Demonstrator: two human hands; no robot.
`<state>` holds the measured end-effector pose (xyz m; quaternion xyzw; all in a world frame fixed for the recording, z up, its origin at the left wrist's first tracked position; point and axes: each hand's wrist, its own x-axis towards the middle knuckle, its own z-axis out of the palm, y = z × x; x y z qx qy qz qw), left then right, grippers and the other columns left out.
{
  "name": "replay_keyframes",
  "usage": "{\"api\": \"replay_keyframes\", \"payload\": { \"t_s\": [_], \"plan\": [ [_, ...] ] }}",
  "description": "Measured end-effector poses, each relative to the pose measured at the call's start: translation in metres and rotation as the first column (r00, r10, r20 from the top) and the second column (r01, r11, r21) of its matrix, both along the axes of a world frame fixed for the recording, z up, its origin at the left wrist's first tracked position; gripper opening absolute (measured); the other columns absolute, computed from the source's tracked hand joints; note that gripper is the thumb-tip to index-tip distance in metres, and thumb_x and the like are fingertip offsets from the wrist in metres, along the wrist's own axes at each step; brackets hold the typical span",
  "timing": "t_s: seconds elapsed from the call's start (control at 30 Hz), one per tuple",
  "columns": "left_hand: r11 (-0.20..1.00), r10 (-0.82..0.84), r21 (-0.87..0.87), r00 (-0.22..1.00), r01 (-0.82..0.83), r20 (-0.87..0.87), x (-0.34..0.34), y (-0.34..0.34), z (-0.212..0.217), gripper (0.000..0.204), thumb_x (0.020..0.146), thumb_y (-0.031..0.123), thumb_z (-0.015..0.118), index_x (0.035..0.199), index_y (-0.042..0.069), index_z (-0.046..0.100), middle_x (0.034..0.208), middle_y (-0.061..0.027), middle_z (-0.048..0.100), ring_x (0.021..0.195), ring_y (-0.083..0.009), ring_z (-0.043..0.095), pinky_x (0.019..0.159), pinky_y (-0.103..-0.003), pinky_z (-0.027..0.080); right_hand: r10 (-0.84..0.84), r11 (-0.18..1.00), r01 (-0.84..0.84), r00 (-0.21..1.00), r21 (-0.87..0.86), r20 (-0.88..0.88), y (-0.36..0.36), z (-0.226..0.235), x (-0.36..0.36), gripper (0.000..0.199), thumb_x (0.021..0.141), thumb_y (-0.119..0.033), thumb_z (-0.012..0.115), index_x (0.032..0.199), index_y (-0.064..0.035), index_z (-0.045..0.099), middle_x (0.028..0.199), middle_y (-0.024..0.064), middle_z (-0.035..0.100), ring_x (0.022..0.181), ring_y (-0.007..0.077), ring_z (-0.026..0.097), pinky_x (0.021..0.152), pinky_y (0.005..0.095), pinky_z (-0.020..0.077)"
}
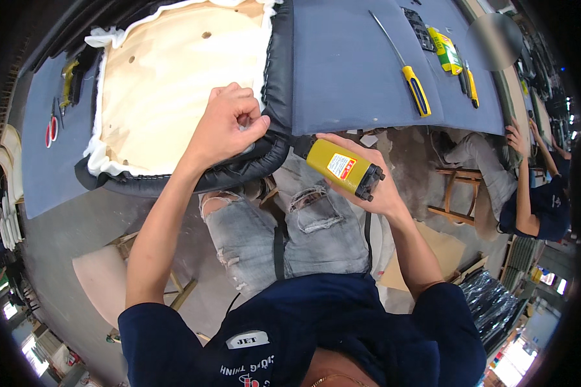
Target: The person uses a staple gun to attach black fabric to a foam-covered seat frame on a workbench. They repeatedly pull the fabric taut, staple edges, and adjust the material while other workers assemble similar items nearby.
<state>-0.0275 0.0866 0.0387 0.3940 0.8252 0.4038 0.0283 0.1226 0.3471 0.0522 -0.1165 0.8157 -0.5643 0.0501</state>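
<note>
An upholstered panel (pixel 168 84), pale wooden board with white padding along its rim, lies on the bench in front of me. Black leather-like cover (pixel 279 71) wraps its right and near edges. My left hand (pixel 231 122) is curled closed over the panel's near right corner; whatever is between its fingers is hidden. In my right hand (pixel 382 184) is a yellow staple gun (pixel 337 166) with a black end cap, held just off the bench's front edge. Its nose is partly hidden but points toward the panel's corner, apart from my left hand.
A yellow-handled screwdriver (pixel 416 90) lies on the blue-grey bench cover (pixel 348 64). Beyond it are a green-yellow box (pixel 445 50) and a yellow-handled cutter (pixel 471 87). Red-handled scissors (pixel 51 132) and another yellow-black tool (pixel 69 80) lie left. A co-worker (pixel 529 200) sits at right.
</note>
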Motion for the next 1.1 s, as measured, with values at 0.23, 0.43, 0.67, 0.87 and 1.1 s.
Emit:
{"api": "replay_keyframes", "payload": {
  "t_s": [0.23,0.43,0.67,0.87,1.1],
  "plan": [
    [1.000,0.009,0.013,1.000,-0.009,0.019,0.003,-0.003,-0.001,0.031,0.082,0.015,0.072,0.066,0.007,0.047,0.066,-0.0024,0.040,0.070,-0.0198,0.041,0.085,-0.036,0.033,0.067,0.998,-0.066,0.995,-0.015,0.073,-0.012,0.001,-0.015,0.069,0.075,-0.009,0.074,0.142,-0.0013,0.056,0.132,0.0165,0.068,0.118,0.0262,0.068,0.105,0.0368,0.0483],
    [1.000,0.015,0.007,1.000,-0.014,-0.023,0.007,0.000,-0.005,0.031,0.082,0.015,0.072,0.066,0.008,0.047,0.066,-0.0022,0.040,0.070,-0.0201,0.042,0.086,-0.036,0.033,0.189,0.982,-0.190,0.970,-0.006,0.150,0.001,0.008,-0.041,0.064,0.076,-0.007,0.071,0.139,-0.0025,0.059,0.128,0.0152,0.070,0.114,0.0245,0.068,0.105,0.0375,0.0491],
    [0.958,0.136,0.242,0.986,-0.157,0.098,0.006,0.008,-0.006,0.021,0.091,0.018,0.070,0.083,0.006,0.055,0.078,-0.0033,0.050,0.074,-0.0133,0.048,0.075,-0.033,0.041,0.199,0.972,-0.205,0.978,0.116,0.062,0.009,0.020,-0.055,0.055,0.076,-0.011,0.074,0.129,-0.0031,0.064,0.110,0.0158,0.074,0.099,0.0267,0.071,0.092,0.0360,0.0546],
    [0.938,0.319,0.255,0.875,-0.236,-0.363,0.004,-0.030,-0.040,0.015,0.092,0.015,0.061,0.103,0.006,0.060,0.104,-0.0133,0.062,0.094,-0.0267,0.059,0.091,-0.039,0.048,-0.023,0.995,0.008,0.988,0.098,0.156,-0.004,0.016,-0.033,0.055,0.076,-0.015,0.083,0.126,-0.0003,0.064,0.116,0.0101,0.071,0.105,0.0186,0.065,0.098,0.0349,0.0517],
    [0.872,0.488,0.207,0.820,-0.444,-0.299,0.079,-0.015,-0.006,0.022,0.100,0.024,0.055,0.108,0.005,0.062,0.113,-0.0154,0.062,0.116,-0.0348,0.055,0.102,-0.045,0.041,-0.191,0.893,0.247,0.965,0.376,-0.181,0.046,0.034,-0.064,0.075,0.080,-0.001,0.073,0.151,-0.0097,0.049,0.132,0.0131,0.062,0.114,0.0269,0.066,0.096,0.0406,0.0537]
  ]
}}
